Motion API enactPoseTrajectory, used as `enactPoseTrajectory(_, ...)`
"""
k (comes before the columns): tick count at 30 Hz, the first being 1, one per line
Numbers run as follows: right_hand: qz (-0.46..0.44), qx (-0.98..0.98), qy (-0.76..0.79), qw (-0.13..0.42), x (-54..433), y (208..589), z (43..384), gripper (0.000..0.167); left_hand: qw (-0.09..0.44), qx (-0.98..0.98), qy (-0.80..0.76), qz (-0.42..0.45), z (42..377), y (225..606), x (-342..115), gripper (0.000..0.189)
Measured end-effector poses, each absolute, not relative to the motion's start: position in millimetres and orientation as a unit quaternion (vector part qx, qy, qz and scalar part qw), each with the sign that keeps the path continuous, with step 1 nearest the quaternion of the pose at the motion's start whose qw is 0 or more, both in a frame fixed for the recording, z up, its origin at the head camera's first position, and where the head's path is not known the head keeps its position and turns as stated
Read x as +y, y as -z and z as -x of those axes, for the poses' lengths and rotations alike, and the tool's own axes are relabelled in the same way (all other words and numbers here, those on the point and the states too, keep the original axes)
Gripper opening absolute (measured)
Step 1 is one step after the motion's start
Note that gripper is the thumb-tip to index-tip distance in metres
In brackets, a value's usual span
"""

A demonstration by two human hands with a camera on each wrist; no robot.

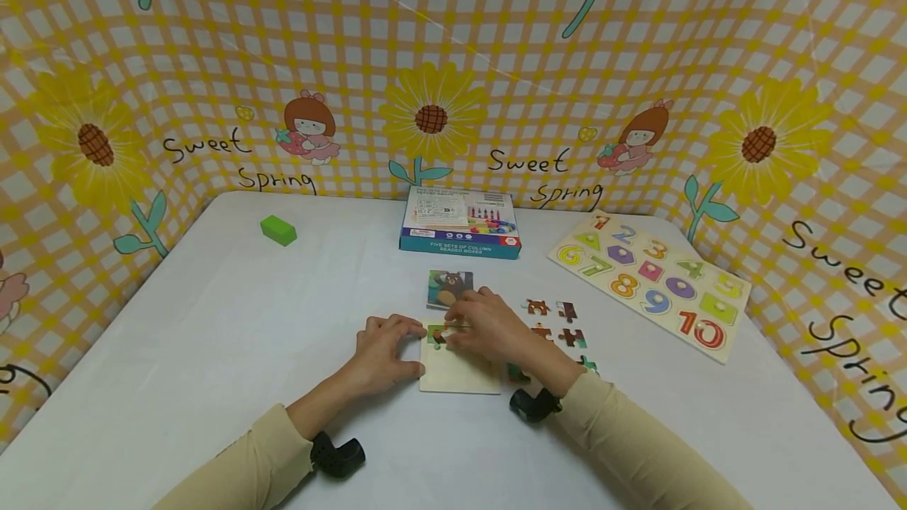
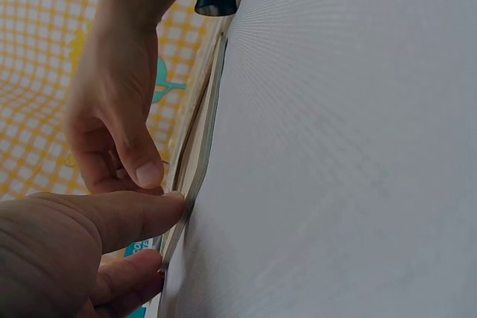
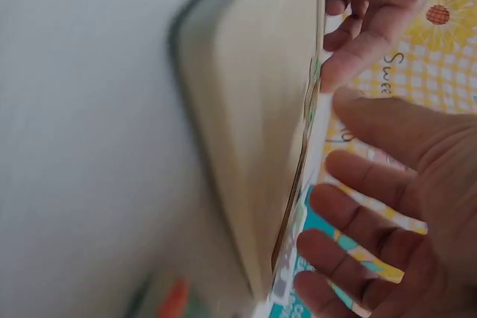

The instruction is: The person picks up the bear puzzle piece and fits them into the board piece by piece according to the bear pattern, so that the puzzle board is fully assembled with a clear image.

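Head: left hand, open, touches wooden tray at 9 o'clock, likely bracing it; right hand over its 12–1, bear card at 12, loose pieces at 2–3, presumably within reach. Left wrist: thumb lies against tray edge. Right wrist: fingers spread, no visible pinch.

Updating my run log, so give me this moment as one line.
left hand: touching left edge of wooden tray | right hand: over tray's far side | loose puzzle pieces: right of tray
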State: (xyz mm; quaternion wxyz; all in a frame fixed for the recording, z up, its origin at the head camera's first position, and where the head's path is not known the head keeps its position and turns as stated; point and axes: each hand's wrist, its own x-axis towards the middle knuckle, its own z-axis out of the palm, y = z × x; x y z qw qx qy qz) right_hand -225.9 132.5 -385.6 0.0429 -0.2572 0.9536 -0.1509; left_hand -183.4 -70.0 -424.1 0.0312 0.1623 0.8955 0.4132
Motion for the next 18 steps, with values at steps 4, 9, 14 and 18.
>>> enactPoseTrajectory(4, 0.256, 0.951, 0.167, 0.039, 140, 381, 225, 0.029, 0.035, 0.895, -0.415, -0.162, 183, 424, -70, 0.045)
enactPoseTrajectory(9, 0.244, 0.951, 0.187, 0.029, 152, 375, 224, 0.032, 0.036, 0.892, -0.421, -0.158, 183, 424, -70, 0.045)
enactPoseTrajectory(14, 0.225, 0.953, 0.200, 0.027, 170, 369, 224, 0.033, 0.031, 0.890, -0.426, -0.160, 183, 424, -69, 0.046)
enactPoseTrajectory(18, 0.203, 0.955, 0.212, 0.032, 186, 368, 227, 0.035, 0.034, 0.889, -0.430, -0.154, 183, 424, -69, 0.046)
